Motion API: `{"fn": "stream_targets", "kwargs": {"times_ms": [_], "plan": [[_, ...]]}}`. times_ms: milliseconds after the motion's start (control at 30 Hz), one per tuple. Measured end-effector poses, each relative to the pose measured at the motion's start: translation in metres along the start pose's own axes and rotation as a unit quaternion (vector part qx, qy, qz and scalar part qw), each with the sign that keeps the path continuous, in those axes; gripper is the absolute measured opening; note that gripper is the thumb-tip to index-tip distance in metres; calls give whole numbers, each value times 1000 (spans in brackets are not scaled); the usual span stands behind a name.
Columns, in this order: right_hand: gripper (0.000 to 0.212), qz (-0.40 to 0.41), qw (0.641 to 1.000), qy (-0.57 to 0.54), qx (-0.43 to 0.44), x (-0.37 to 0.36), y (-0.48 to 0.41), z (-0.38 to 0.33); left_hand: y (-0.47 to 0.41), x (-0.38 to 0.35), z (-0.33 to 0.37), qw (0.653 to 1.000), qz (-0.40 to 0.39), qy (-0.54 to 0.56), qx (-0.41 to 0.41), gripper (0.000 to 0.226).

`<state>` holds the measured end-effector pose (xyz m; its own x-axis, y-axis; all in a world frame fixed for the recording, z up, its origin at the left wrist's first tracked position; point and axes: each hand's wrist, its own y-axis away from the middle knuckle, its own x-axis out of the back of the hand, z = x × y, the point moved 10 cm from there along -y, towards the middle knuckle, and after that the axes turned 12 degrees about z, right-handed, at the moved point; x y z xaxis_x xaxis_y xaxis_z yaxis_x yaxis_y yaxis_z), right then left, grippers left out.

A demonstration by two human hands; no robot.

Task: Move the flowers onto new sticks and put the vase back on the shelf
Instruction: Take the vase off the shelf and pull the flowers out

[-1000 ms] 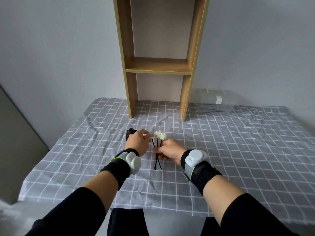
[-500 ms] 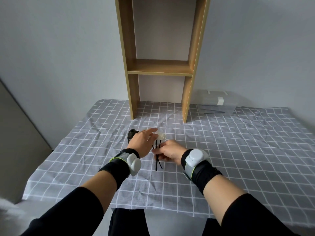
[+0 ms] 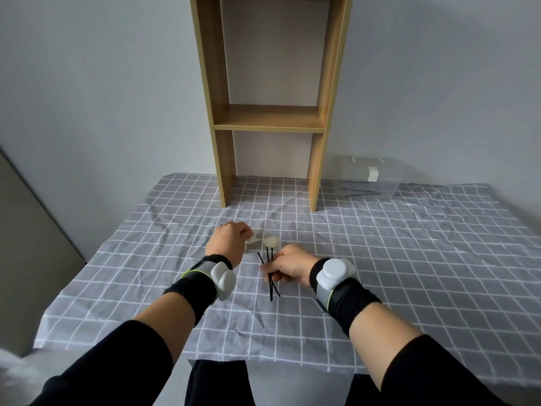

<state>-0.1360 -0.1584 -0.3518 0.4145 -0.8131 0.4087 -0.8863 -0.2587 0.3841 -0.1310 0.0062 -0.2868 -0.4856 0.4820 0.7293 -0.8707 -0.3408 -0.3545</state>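
3 sticks (image 3: 271,276) pinched in right hand (image 3: 288,268); left fingers (image 3: 247,232) hold flower (image 3: 254,239).

1. A grey cloth (image 3: 409,259) with a white grid covers the desk, creased in several places.
2. A clear plastic box (image 3: 369,178) sits at the far right of the desk, near the wall, with a white latch on its front; thin dark sticks show through its side.
3. A plain pale wall (image 3: 102,83) stands behind the desk.
4. A grey panel (image 3: 26,244) runs along the left edge.
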Motion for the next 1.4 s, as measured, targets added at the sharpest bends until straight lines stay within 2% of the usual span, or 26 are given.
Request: {"fn": "stream_targets", "kwargs": {"times_ms": [133,300,433,533,700,1133,1400], "plan": [[16,28,999,-26,-12,8,-2,3,3,-3,-8,999,-22,-28,-5,20],[32,35,999,-26,-14,6,-3,1,5,4,9,999,11,-4,-33,28],[21,29,999,-25,-8,1,1,-5,14,-5,37,994,-36,17,-98,39],[18,18,1000,-21,-9,-2,5,-7,20,-15,45,990,-72,3,-119,29],[17,-5,1000,2,-13,-5,10,-8,17,-16,42,993,-71,28,-94,13],[14,-28,999,11,-19,-3,13,-9,12,-12,41,996,-20,21,-90,15],[13,3,1000,9,-20,4,5,-7,13,-23,39,992,-86,56,-67,19]]}}
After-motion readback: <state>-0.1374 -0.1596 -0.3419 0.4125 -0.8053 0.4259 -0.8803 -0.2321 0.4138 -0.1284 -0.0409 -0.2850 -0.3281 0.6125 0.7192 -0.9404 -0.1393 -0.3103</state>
